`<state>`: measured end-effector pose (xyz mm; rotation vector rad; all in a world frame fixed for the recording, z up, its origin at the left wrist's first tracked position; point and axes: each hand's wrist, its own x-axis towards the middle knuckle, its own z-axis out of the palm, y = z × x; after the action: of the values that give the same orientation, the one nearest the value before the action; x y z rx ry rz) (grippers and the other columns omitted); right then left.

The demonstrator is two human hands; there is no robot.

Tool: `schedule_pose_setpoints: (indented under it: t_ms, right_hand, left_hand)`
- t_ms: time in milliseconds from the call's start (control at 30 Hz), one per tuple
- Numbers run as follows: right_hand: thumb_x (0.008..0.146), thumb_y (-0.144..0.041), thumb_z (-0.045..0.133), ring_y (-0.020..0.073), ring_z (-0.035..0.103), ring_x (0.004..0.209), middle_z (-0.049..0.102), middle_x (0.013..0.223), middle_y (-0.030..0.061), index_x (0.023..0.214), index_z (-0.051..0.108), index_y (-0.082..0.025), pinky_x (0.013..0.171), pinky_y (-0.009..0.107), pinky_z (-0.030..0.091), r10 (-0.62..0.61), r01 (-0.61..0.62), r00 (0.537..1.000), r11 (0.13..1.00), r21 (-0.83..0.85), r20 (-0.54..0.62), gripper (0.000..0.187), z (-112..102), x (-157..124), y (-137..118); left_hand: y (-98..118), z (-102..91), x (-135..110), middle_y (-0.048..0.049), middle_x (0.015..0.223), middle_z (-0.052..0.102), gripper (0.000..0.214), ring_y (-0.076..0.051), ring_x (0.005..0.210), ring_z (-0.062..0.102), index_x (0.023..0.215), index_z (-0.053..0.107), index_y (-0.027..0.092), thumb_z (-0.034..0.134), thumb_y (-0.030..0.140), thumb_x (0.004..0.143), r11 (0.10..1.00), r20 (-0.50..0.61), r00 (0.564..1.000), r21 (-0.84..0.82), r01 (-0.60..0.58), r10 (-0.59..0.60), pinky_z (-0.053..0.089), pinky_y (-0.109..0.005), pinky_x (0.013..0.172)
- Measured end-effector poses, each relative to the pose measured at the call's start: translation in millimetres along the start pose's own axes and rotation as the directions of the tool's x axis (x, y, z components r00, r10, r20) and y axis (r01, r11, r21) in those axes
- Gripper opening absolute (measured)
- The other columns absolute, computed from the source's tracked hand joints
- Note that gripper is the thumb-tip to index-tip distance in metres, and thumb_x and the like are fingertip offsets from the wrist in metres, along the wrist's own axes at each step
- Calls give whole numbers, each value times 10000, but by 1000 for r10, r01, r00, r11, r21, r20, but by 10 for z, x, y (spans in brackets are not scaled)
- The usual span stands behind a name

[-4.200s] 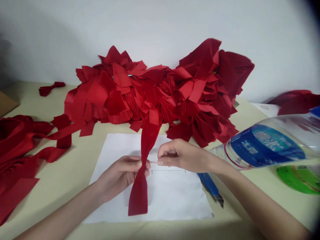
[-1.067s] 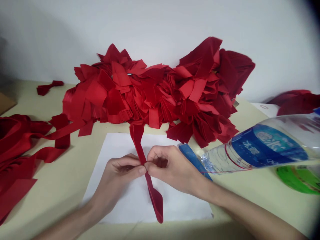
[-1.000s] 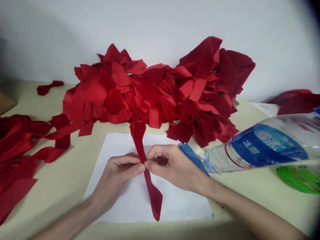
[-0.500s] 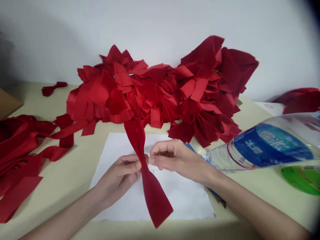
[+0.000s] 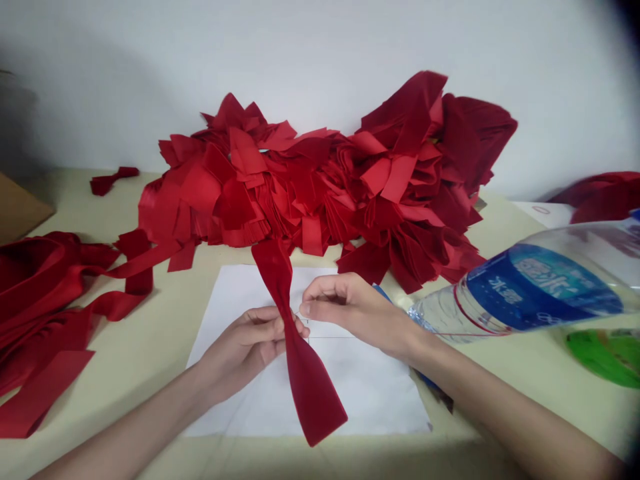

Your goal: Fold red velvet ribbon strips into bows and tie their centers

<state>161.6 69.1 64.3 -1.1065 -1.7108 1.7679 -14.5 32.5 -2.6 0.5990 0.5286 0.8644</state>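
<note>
My left hand (image 5: 260, 340) pinches a red velvet ribbon strip (image 5: 315, 390) at its gathered middle. The strip flares into two wide ends, one toward the back and one toward me, above a white paper sheet (image 5: 370, 393) with thin lines on it. Some left fingertips show past the strip's right side. Just right of the gathered part, my right hand (image 5: 350, 307) has thumb and forefinger pressed together. Something very thin, perhaps a thread, shows by those fingertips, too fine to make out.
Behind the sheet lies a large heap of red ribbon pieces (image 5: 310, 180) against the wall. Long red ribbon (image 5: 45, 280) is bundled at left, near a small ribbon piece (image 5: 114, 180) and a brown box edge (image 5: 20, 207). A labelled plastic bottle (image 5: 545, 287) and a green item (image 5: 605, 357) are at right.
My right hand has drawn slightly up and away from the ribbon's middle. More of my left fingertips show beyond the ribbon, which stays pinched. The view has shifted a little.
</note>
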Motion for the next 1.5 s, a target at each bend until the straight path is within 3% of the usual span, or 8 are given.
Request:
schedule_pose_setpoints:
  t_ms: [467,667,967,1100,1167,1233,1367,1500]
  right_hand:
    - [736,-204,661,89,514,641,596,655,-15,700,648,-122,609,219,370,68,-68,996,998,10,58,91,-84,61,108]
    - [752,-232,642,138,603,766,682,792,31,827,686,-122,756,285,437,56,-83,953,994,76,298,141,-73,91,177]
    - [732,-201,645,124,606,789,684,837,23,849,682,-130,755,259,445,88,-121,941,989,81,328,142,-107,115,241]
    - [667,-187,695,116,594,745,663,784,-8,823,656,-146,723,250,456,112,-133,956,989,60,270,166,-105,78,212]
    - [643,-202,718,126,585,745,650,777,-12,803,646,-152,705,251,462,112,-109,966,994,-24,235,182,-116,58,204]
    - [664,-212,702,138,581,752,645,789,4,803,650,-145,689,254,464,90,-60,951,992,-112,294,162,-129,47,204]
    - [713,-170,637,120,575,689,644,769,23,801,652,-112,624,224,453,28,13,823,998,-67,567,107,-116,53,227]
    - [741,-220,651,71,525,599,624,706,-1,801,659,-101,556,176,408,40,22,762,996,-87,646,134,-43,47,234]
  left_hand:
    - [0,-94,28,-33,691,694,69,-132,685,618,711,712,151,723,218,713,992,88,990,-39,116,-112,445,-218,646]
    - [38,-127,44,-59,622,686,75,-172,603,628,671,714,125,747,188,648,978,137,968,9,210,-209,436,-277,629]
    - [36,-161,43,-77,679,711,84,-184,640,652,735,733,125,713,194,692,966,160,953,50,254,-259,449,-307,676]
    - [31,-127,13,-79,672,719,50,-185,627,659,684,735,123,693,149,682,959,188,941,71,274,-283,468,-294,649]
    - [26,-90,-9,-86,667,724,61,-192,596,660,665,736,117,676,126,671,948,212,924,91,304,-317,477,-292,609]
    - [19,-45,-29,-92,643,723,78,-205,561,655,652,734,106,656,100,645,930,247,897,120,347,-367,479,-299,570]
    - [16,59,-65,-61,573,704,132,-192,475,616,634,729,112,606,87,594,849,284,801,214,483,-527,464,-289,493]
    - [35,182,-115,-28,523,669,102,-153,415,560,550,697,144,626,102,610,732,214,706,313,605,-675,397,-248,408]
